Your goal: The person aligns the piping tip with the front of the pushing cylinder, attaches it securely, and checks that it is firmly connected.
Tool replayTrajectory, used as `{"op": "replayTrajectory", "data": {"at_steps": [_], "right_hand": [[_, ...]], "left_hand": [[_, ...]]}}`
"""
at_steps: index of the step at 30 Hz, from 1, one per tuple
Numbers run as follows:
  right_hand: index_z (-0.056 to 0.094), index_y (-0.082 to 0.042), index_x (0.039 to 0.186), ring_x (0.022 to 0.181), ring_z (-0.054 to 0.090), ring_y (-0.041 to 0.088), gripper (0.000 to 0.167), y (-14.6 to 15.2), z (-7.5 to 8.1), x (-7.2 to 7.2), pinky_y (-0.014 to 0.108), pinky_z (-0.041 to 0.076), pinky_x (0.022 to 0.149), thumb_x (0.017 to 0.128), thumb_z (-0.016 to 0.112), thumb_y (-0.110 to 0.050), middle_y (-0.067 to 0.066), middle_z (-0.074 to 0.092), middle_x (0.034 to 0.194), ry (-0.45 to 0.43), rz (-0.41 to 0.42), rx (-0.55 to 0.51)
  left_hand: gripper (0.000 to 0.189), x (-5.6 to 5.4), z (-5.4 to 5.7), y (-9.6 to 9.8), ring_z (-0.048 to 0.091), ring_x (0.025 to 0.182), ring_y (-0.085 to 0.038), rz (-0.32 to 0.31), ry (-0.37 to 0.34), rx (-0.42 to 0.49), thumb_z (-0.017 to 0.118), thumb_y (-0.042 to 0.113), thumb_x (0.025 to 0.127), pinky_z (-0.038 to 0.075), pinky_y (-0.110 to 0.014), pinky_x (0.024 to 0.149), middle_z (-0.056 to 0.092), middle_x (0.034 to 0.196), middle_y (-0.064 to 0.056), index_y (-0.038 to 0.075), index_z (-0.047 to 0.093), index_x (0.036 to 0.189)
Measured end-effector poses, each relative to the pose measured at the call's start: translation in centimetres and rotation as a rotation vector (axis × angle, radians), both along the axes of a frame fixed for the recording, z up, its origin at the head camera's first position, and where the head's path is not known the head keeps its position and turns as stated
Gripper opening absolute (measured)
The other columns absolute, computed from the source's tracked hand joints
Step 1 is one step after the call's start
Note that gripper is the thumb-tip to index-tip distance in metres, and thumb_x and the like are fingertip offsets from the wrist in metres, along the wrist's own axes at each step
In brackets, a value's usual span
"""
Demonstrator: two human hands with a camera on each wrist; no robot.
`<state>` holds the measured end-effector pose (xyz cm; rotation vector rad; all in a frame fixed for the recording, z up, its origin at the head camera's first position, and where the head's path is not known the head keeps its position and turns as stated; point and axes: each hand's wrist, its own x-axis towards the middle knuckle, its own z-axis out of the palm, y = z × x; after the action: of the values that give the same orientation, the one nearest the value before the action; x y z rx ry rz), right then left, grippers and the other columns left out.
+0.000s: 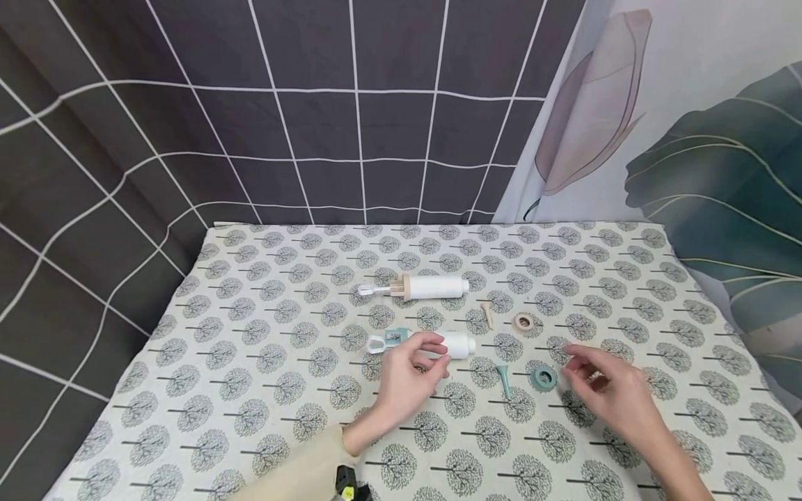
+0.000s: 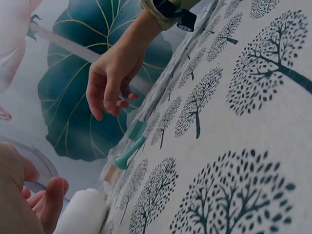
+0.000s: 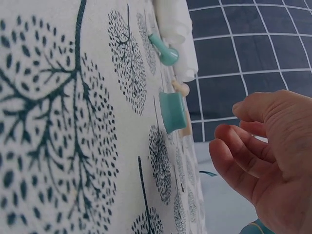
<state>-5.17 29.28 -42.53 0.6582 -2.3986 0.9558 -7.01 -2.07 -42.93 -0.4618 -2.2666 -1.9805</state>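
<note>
My left hand [image 1: 410, 376], its fingers loosely bent around nothing, hovers over a white cylinder [image 1: 460, 344] with a green frame [image 1: 395, 337] and a clear loop-shaped end; the hand hides its middle. Just right of a green ring [image 1: 544, 378] is my right hand [image 1: 610, 393], also loosely bent and holding nothing. The right wrist view shows the fingers apart from that green ring [image 3: 173, 112]. Between the hands lies a small green peg with a flared end [image 1: 504, 382].
Farther back lies a similar white cylinder [image 1: 435, 287] with a beige collar and clear tip. A beige peg [image 1: 487, 315] and a beige ring [image 1: 523, 323] lie right of it. Tree-patterned cloth [image 1: 269, 403] covers the table, and a dark gridded curtain [image 1: 395, 125] hangs behind.
</note>
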Motion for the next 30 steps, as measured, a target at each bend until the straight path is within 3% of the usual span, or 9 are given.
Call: {"op": "replayTrajectory", "data": {"at_steps": [11, 20, 30], "right_hand": [[0.068, 0.007, 0.108, 0.067, 0.061, 0.005, 0.047, -0.1, -0.2, 0.2, 0.012, 0.05, 0.056, 0.063, 0.077, 0.019, 0.003, 0.068, 0.079, -0.002, 0.001, 0.003], [0.068, 0.007, 0.107, 0.067, 0.061, 0.004, 0.049, -0.1, -0.3, 0.3, 0.012, 0.05, 0.055, 0.06, 0.077, 0.02, 0.004, 0.067, 0.079, 0.001, 0.012, 0.004], [0.068, 0.006, 0.106, 0.068, 0.06, 0.004, 0.049, -0.3, -0.5, 0.5, 0.011, 0.05, 0.056, 0.061, 0.079, 0.019, 0.002, 0.067, 0.08, -0.04, -0.004, 0.002]], "left_hand": [[0.024, 0.4, -0.9, 2.0, 0.067, 0.064, -0.008, -0.052, 0.016, -0.04, 0.073, -0.007, 0.084, 0.055, -0.023, 0.053, 0.071, 0.097, -0.02, -0.006, 0.066, 0.107], [0.023, 0.7, -1.4, 3.4, 0.067, 0.061, -0.007, -0.099, -0.017, -0.011, 0.072, -0.009, 0.084, 0.054, -0.021, 0.05, 0.07, 0.097, -0.02, -0.007, 0.067, 0.106], [0.022, 0.6, -2.3, 4.7, 0.065, 0.059, -0.003, -0.084, 0.024, -0.061, 0.072, -0.009, 0.082, 0.052, -0.017, 0.049, 0.071, 0.095, -0.018, -0.007, 0.067, 0.103]]}}
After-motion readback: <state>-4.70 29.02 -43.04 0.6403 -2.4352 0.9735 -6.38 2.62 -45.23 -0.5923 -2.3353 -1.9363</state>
